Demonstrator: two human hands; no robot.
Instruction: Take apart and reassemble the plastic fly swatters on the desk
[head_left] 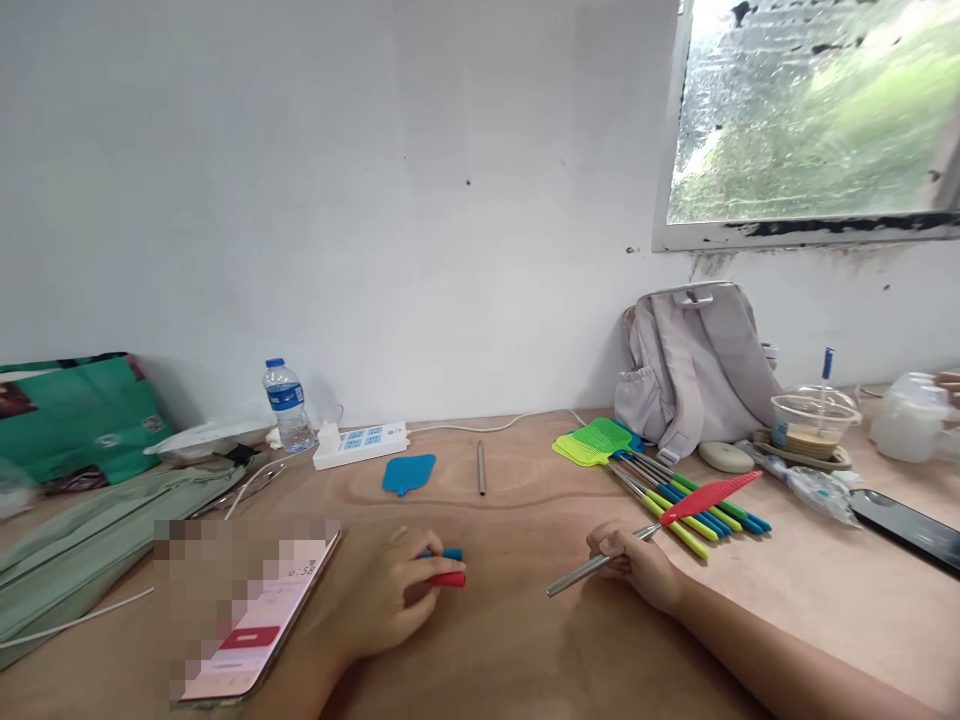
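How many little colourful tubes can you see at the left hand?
2: a red tube, and a blue tube just beyond it, both at the left hand. More could be hidden under it.

Left hand point(397, 590): fingers hide the near ends of the blue tube point(451, 554) and red tube point(450, 579). Right hand point(634, 567): fingers cover part of the metal rod point(585, 573). Left of the left hand, pixelation blocks part of the lit phone point(259, 630); farther left, green bag point(86, 425) cut off. Beyond the right hand, stacked swatter heads point(600, 440) overlap, lower ones part-hidden. Far right of it, black phone point(911, 530) and another person's hand point(949, 385) cut off.
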